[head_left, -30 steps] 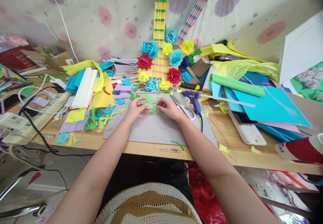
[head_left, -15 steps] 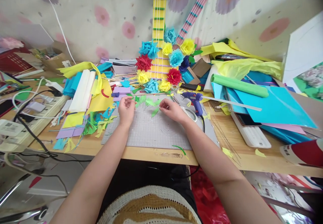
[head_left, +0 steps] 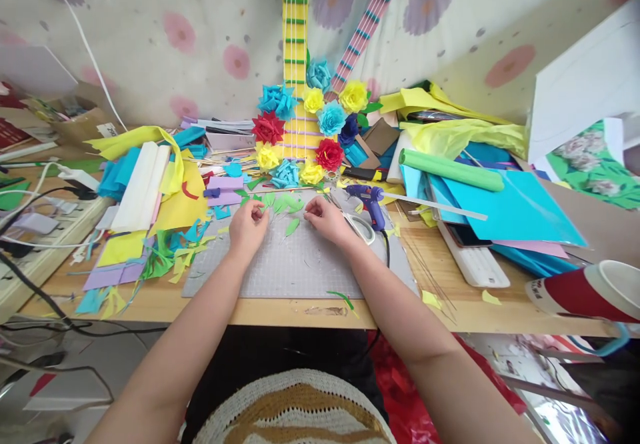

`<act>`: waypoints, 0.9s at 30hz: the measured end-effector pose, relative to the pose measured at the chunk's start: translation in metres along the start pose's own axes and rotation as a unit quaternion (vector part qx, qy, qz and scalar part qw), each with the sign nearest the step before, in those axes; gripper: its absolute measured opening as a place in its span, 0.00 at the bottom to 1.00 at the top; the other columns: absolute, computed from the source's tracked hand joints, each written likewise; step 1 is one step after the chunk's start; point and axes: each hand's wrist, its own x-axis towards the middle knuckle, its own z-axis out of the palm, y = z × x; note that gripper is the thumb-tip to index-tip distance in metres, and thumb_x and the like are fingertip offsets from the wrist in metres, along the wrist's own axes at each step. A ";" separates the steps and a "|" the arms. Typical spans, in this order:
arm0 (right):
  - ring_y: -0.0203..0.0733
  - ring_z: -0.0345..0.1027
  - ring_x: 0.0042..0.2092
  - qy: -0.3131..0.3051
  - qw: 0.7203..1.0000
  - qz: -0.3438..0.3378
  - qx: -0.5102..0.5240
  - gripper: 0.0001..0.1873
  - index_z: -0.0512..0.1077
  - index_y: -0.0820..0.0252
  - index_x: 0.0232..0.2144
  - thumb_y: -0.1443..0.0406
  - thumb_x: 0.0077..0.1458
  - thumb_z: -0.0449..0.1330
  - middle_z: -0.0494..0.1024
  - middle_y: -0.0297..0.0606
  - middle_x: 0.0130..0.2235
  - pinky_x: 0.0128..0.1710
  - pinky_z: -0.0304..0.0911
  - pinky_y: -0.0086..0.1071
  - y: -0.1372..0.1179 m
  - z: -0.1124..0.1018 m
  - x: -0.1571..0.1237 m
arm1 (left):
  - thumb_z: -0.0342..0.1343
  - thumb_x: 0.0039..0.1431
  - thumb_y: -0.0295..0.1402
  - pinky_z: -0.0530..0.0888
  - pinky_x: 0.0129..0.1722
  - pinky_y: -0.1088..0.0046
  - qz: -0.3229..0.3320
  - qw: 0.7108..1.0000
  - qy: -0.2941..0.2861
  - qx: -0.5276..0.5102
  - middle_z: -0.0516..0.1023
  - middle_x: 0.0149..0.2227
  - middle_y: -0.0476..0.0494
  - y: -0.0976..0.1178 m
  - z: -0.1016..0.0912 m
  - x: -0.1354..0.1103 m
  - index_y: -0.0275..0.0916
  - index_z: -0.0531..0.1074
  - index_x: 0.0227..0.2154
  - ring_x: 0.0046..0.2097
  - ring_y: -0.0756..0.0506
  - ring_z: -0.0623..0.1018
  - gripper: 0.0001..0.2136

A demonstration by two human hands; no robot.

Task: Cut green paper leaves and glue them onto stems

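My left hand (head_left: 249, 227) is curled, thumb and fingertips close together, at the left of a loose cluster of green paper leaves (head_left: 287, 202). What it pinches, if anything, is too small to make out. Across from it, my right hand (head_left: 326, 219) has its thumb and fingers drawn together in a pinch; anything between them cannot be made out. A single green leaf (head_left: 293, 227) lies between the hands on the grey cutting mat (head_left: 300, 271). White-handled scissors (head_left: 367, 231) and a purple glue gun (head_left: 367, 199) rest just right of my right hand.
Behind the mat stands a yellow paper guitar (head_left: 296, 51) with paper flowers. Paper scraps (head_left: 160, 254) and a power strip (head_left: 45, 257) lie left. At right are thin wires (head_left: 425, 267), a green roll (head_left: 450, 169), blue sheets (head_left: 530, 207) and a red-and-white cup (head_left: 580, 291) on its side.
The view has shifted rightward, so the table's things appear further left. Both hands stay near the leaves; the single leaf now shows a wider gap from my right fingertips.
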 end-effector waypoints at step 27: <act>0.36 0.63 0.30 0.105 0.992 0.036 0.063 0.05 0.61 0.56 0.30 0.65 0.47 0.54 0.69 0.32 0.28 0.33 0.59 0.32 -0.001 0.012 0.002 | 0.50 0.54 0.29 0.67 0.41 0.62 0.004 0.998 -0.048 0.032 0.71 0.31 0.42 0.008 0.006 -0.003 0.39 0.66 0.26 0.38 0.42 0.71 0.03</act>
